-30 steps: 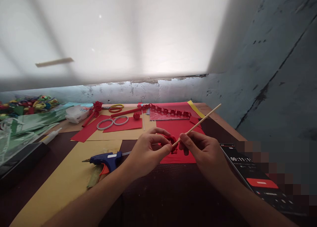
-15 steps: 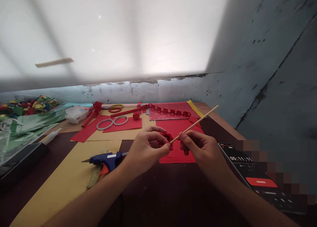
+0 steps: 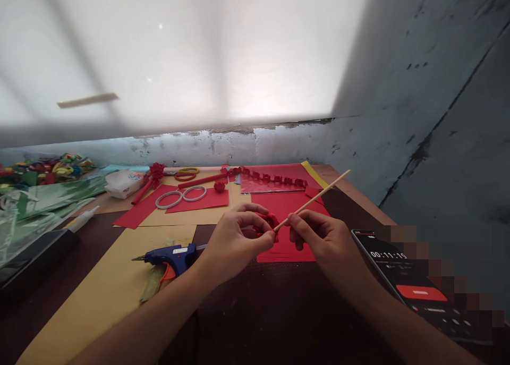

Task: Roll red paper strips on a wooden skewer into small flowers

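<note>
My left hand (image 3: pixel 235 240) is closed around a red paper flower (image 3: pixel 271 222), its petals curled and partly hidden behind the fingers. Between the thumb and fingers of my right hand (image 3: pixel 319 232) is a thin wooden stick (image 3: pixel 324 191), slanting up to the right. The stick's lower end meets the flower by my left thumb. Beneath both hands lies a sheet of red paper (image 3: pixel 290 253).
A blue glue gun (image 3: pixel 171 256) lies left of my hands on tan paper (image 3: pixel 91 280). Farther back are two white rings (image 3: pixel 169 200), scissors (image 3: pixel 186 173) and a red curled paper strip (image 3: pixel 278 179). A phone (image 3: pixel 410 280) showing a timer lies at the right.
Almost nothing differs. The stick and both hands hold nearly the same position.
</note>
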Motion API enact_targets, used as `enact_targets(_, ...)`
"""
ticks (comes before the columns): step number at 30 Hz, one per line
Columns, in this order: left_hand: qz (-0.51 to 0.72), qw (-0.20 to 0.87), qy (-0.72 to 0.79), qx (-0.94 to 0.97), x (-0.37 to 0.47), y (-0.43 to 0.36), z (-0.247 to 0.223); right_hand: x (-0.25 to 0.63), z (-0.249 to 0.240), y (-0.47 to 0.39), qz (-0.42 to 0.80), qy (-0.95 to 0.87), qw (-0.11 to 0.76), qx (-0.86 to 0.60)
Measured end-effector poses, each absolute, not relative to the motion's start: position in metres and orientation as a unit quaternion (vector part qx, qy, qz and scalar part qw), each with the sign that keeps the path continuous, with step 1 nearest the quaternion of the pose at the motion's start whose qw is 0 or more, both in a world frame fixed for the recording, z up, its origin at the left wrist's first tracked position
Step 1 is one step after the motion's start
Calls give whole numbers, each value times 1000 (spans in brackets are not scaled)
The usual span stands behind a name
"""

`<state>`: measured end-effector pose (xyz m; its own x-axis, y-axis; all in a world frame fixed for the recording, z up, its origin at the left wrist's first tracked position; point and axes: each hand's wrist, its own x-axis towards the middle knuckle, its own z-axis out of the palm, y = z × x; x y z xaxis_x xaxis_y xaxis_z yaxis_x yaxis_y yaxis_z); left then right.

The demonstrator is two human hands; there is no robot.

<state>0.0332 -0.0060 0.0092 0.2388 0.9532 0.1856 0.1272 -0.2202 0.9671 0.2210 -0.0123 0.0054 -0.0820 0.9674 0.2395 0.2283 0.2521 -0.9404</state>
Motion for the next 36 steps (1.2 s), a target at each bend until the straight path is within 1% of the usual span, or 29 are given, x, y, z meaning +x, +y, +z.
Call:
enact_targets(6,443,446,425,652,33,-7,13,221,6,-13,396,-627,472,-477)
enact_targets(23,431,468,434,638,34,-9,14,221,5,-12,395,-621,480,-477)
enact_targets(28,428,454,429,653,34,-9,15,221,6,-13,397,-621,476,-480)
enact_targets(36,435,460,431,643,34,-8,12,221,7,-13,398,-623,472,-480)
